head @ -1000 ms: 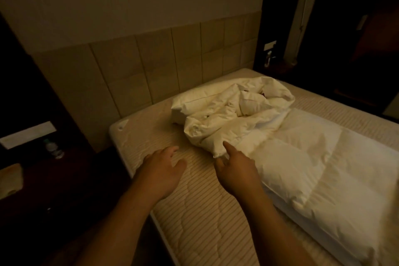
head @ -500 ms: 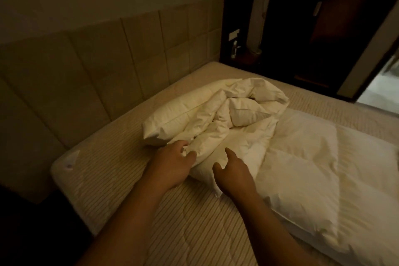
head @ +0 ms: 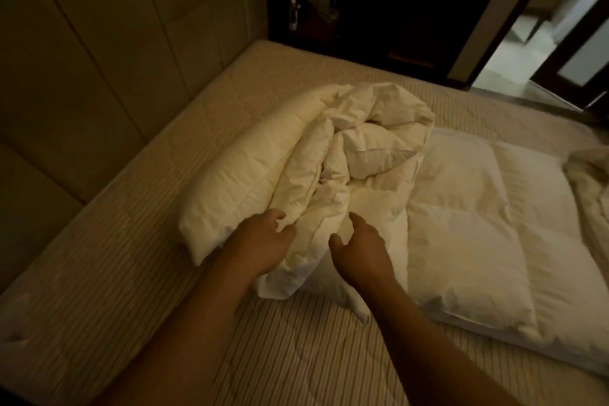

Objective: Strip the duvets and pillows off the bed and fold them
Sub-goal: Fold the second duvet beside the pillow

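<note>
A crumpled white duvet [head: 329, 155] lies bunched near the head of the bare striped mattress [head: 131, 273]. Its flatter quilted part [head: 478, 224] spreads to the right. My left hand [head: 260, 245] rests on the near edge of the bunch, fingers curled into a fold. My right hand [head: 359, 249] hovers just over the duvet beside it, fingers apart, index raised, holding nothing. More rumpled white bedding [head: 590, 181] shows at the right edge.
A padded headboard [head: 99, 59] runs along the left. Beyond the bed's far corner stands a dark nightstand with a bottle [head: 292, 15]. An open doorway [head: 543, 36] to a lit room is at the top right.
Both hands moved forward from the bare mattress onto the bunched duvet. The left hand's fingers curled into a fold. My view swung right and closer.
</note>
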Motion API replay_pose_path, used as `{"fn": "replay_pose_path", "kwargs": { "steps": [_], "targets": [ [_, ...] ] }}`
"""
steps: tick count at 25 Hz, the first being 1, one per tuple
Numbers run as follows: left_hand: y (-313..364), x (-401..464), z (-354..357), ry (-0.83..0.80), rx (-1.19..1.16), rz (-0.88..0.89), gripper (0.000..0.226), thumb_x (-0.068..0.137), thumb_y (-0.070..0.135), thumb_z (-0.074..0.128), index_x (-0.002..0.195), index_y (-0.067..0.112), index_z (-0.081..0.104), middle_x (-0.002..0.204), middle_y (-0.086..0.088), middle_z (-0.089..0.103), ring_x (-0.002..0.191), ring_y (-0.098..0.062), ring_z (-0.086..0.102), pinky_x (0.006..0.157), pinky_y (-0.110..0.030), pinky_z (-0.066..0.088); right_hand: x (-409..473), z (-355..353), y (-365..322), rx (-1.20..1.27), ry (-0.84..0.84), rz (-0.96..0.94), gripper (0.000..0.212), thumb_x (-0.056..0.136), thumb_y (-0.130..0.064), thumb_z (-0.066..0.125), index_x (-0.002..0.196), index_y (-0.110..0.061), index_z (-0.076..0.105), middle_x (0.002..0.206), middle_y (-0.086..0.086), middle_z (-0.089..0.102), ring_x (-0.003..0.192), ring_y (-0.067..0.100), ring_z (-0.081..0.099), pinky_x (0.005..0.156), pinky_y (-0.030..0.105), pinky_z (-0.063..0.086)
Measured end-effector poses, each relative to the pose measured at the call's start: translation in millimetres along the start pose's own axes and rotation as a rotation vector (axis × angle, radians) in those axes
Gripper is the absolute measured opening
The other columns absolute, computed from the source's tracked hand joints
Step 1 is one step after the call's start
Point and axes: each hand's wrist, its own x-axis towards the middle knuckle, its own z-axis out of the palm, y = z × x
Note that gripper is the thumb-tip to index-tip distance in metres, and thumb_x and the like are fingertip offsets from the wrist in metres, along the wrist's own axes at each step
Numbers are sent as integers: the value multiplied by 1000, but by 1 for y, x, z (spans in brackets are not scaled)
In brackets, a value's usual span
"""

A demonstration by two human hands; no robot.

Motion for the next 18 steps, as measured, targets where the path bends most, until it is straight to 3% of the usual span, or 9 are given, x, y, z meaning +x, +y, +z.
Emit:
{"fn": "replay_pose_path", "kwargs": {
  "steps": [4,7,9,12,14,16,18],
  "targets": [
    [7,65,18,-20,36,63,47,89,48,47,134,33,50,132,2,57,113,-20,57,95,-38,49,41,22,-9,113,43,-108,58,92,-41,56,145,-26,40,142,0,51,128,17,49,102,32,41],
    [-16,118,13,78,133,84,47,89,40,49,133,25,52,131,-6,58,118,-26,53,99,-40,46,79,56,-41,244,-23,-245,49,94,-35,56,142,-28,46,132,-5,59,113,7,56,89,18,46],
    [-40,142,5,155,188,76,48,89,38,54,131,15,54,132,-12,56,122,-31,50,102,-37,42,111,82,-68,316,-102,-238,50,94,-36,56,142,-27,45,127,-5,60,105,5,59,81,14,47],
    [-74,164,-13,208,259,144,55,83,46,52,128,16,55,134,-8,53,127,-30,46,108,-39,36,164,121,-110,383,-179,-17,59,93,-42,55,143,-15,39,138,7,52,120,23,54,94,32,45],
    [-100,182,-41,219,277,153,63,80,52,44,135,20,51,142,-2,47,132,-27,41,111,-41,33,189,147,-150,525,-317,89,66,92,-46,55,144,-10,36,147,9,44,130,27,46,97,33,40],
    [-123,202,-78,251,384,91,62,87,53,40,140,21,44,150,-2,38,138,-25,32,116,-45,23,204,168,-193,644,-456,-6,69,94,-49,53,151,-19,30,156,1,31,140,19,34,106,28,31],
    [-137,218,-116,270,526,-70,67,90,58,33,148,25,30,158,0,24,146,-26,15,118,-53,6,209,184,-227,676,-542,-159,59,97,-44,50,150,-26,33,158,-4,26,143,14,28,111,25,24]
  ]
}}
